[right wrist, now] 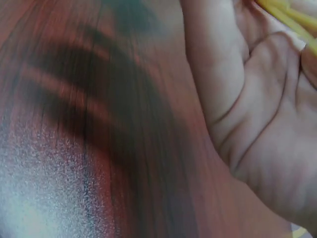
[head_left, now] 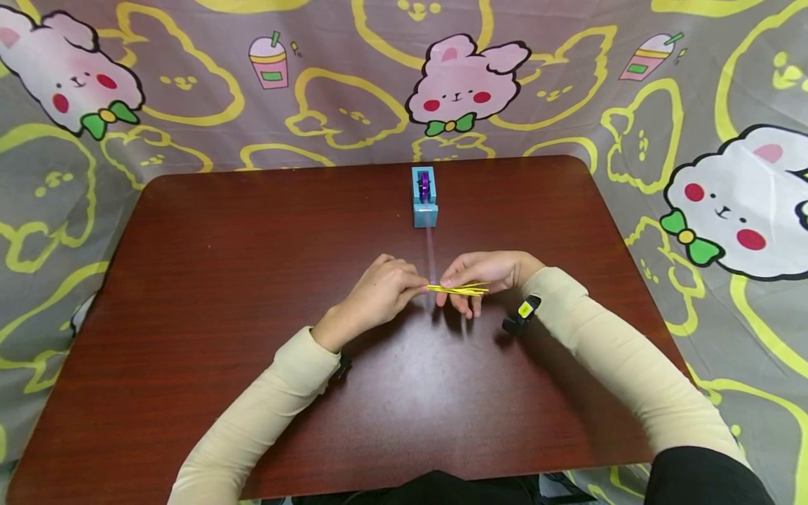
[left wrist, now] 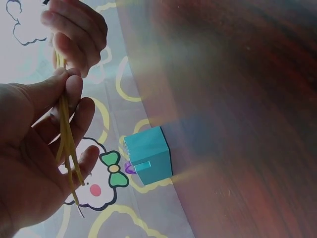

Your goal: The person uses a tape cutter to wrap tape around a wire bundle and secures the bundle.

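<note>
A bundle of thin yellow strands (head_left: pixel 466 289) runs between the two hands, above the table. My left hand (head_left: pixel 381 289) pinches it between thumb and fingers; in the left wrist view, strands (left wrist: pixel 65 131) lie across the left palm (left wrist: pixel 29 144). On the other side, my right hand (head_left: pixel 486 272) pinches the bundle near its middle, lower fingers apart. In the right wrist view, the right palm (right wrist: pixel 272 129) shows below some strands (right wrist: pixel 285 15). A clear tape strip (head_left: pixel 431 249) stretches from the blue dispenser (head_left: pixel 426 216) to the bundle between the hands; whether it sticks there I cannot tell.
The dispenser, with a purple roll (head_left: pixel 424 185), stands at the back middle of the brown table (head_left: pixel 252 238). Patterned cloth (head_left: pixel 353 105) hangs behind and along the sides. Dark wrist devices (head_left: pixel 520 315) sit at both cuffs.
</note>
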Demonstrator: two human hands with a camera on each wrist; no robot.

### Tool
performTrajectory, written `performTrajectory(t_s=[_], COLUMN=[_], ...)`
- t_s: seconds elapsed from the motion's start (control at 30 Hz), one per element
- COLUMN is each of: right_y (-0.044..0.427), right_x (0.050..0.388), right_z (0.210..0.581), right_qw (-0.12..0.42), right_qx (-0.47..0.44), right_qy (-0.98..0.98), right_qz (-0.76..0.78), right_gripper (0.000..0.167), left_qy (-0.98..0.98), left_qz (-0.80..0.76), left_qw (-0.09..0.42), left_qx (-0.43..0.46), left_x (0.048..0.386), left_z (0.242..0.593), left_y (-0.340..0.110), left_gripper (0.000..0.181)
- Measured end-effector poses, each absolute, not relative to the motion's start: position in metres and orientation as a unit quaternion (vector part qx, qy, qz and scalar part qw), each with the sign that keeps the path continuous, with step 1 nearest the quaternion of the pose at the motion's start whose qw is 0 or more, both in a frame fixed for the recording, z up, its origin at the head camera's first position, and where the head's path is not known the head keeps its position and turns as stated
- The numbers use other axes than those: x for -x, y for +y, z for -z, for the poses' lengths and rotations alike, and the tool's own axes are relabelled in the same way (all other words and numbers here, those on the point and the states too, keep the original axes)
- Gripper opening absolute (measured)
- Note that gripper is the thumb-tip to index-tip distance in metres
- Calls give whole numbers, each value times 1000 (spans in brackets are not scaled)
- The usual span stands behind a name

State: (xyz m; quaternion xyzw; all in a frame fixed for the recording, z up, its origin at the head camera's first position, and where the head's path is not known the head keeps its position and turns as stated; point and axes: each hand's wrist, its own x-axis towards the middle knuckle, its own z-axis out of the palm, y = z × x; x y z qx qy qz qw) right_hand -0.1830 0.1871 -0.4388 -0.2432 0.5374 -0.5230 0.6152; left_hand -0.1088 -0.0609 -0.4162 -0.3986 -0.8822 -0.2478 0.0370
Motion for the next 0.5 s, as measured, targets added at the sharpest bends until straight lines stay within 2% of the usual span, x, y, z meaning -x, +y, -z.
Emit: performTrajectory(t_s=[0.27, 0.5], right_y=[182, 177], right_x=[174, 162], right_z=[424, 412], right_qw=[587, 515], right_qx=[211, 267], right_qy=[599, 683], right_qz=[501, 445], right_gripper=[39, 35], left_qy=[-884, -888], left_qz=[245, 250], left_qw=[44, 36], left_qx=[395, 385], left_x=[107, 107], left_z=[419, 421], left_y=[-62, -64], left_gripper=[7, 9])
